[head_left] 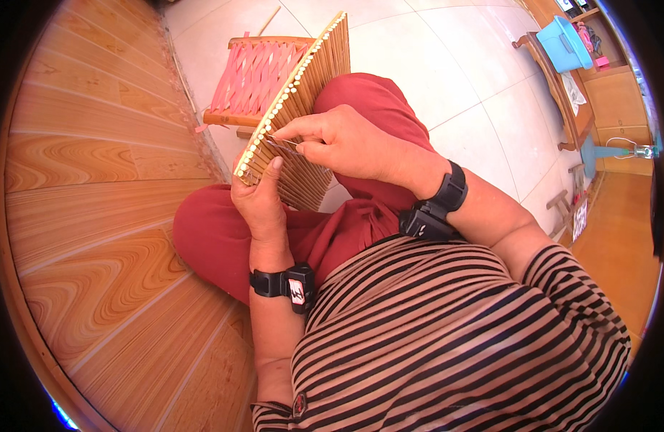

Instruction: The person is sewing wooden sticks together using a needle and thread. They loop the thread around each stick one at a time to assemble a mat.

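Observation:
A panel of thin tan stalks (323, 90), laid side by side with pale cut ends along one edge, leans upright and tilted over my lap. My left hand (258, 205) grips its near lower corner, thumb lying on the stalk face and the other fingers hidden behind. Close above that thumb, my right hand (350, 140) pinches a thin, shiny needle (284, 142) between thumb and forefinger, its tip against the stalks near the cut-end edge. Whether a thread runs from it is too fine to tell.
Behind the panel stands a low wooden stool (256, 75) with a seat of woven pink straps. A thin stick (269, 20) lies on the tiled floor beyond. Wood-grain panelling (109, 180) rises close on my left. At far right, a blue basket (564, 45) sits on a wooden table (555, 86).

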Demonstrator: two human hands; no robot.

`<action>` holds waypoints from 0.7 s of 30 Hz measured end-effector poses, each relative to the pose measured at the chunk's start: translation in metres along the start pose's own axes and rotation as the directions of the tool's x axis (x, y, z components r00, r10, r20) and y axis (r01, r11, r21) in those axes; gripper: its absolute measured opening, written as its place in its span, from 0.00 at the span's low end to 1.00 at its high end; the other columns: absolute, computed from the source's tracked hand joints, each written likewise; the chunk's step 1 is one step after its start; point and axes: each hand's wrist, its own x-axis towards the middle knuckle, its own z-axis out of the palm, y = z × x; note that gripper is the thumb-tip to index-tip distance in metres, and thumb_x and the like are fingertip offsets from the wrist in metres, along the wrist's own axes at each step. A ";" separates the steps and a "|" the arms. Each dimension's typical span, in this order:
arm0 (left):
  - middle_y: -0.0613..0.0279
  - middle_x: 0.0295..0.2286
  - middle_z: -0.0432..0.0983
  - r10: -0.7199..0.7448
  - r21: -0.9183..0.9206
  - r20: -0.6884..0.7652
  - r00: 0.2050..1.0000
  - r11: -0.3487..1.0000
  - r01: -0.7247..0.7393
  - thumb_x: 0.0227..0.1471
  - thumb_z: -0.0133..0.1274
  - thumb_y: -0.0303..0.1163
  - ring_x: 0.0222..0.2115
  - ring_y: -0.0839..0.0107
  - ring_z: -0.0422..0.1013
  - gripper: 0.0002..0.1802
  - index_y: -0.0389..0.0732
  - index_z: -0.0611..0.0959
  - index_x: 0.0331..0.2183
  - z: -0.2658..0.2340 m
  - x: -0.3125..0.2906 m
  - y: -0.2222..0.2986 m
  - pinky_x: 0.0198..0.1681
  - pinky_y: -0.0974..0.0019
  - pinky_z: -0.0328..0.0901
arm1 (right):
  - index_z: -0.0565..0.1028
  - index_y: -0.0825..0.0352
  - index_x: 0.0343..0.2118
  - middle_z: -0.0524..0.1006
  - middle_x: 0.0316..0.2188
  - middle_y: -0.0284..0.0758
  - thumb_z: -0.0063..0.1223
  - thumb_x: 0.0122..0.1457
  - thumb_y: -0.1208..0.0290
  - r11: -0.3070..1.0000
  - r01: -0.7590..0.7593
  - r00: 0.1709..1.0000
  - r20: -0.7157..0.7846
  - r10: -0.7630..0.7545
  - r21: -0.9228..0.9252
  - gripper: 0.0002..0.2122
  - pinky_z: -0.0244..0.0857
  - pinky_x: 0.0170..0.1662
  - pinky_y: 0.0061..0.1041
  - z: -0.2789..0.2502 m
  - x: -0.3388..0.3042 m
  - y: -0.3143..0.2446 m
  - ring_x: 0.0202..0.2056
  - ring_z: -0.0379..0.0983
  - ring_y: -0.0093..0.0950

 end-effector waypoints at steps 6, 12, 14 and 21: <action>0.62 0.40 0.75 0.051 0.067 0.042 0.998 0.996 -0.054 0.49 0.57 0.17 0.39 0.77 0.71 0.20 0.32 0.75 0.46 0.002 0.000 0.004 0.45 0.73 0.66 | 0.77 0.65 0.44 0.71 0.16 0.31 0.50 0.55 0.76 0.989 -0.120 0.991 -0.049 0.124 0.087 0.13 0.59 0.25 0.19 0.006 -0.005 -0.004 0.20 0.64 0.16; 0.61 0.41 0.75 0.052 0.079 0.060 0.997 0.995 -0.056 0.50 0.57 0.18 0.40 0.76 0.70 0.21 0.31 0.74 0.47 0.001 -0.001 0.004 0.46 0.73 0.65 | 0.77 0.66 0.44 0.72 0.17 0.31 0.50 0.56 0.76 0.975 -0.172 0.981 -0.063 0.182 0.141 0.12 0.60 0.25 0.19 0.010 -0.005 -0.006 0.21 0.64 0.15; 0.61 0.41 0.75 0.048 0.111 0.062 0.997 0.992 -0.054 0.50 0.57 0.18 0.40 0.76 0.70 0.21 0.31 0.74 0.48 0.004 -0.003 0.011 0.47 0.72 0.65 | 0.77 0.66 0.43 0.72 0.18 0.31 0.50 0.56 0.76 0.975 -0.175 0.981 -0.059 0.184 0.137 0.12 0.60 0.25 0.19 0.007 -0.004 -0.006 0.21 0.65 0.15; 0.64 0.32 0.77 0.148 0.662 0.097 0.984 0.729 -0.175 0.51 0.58 0.24 0.32 0.78 0.71 0.11 0.34 0.80 0.38 0.012 -0.018 0.047 0.37 0.72 0.66 | 0.77 0.65 0.44 0.73 0.18 0.32 0.49 0.58 0.75 0.992 -0.054 0.996 0.072 0.046 0.116 0.12 0.62 0.27 0.19 -0.013 -0.019 0.000 0.21 0.66 0.15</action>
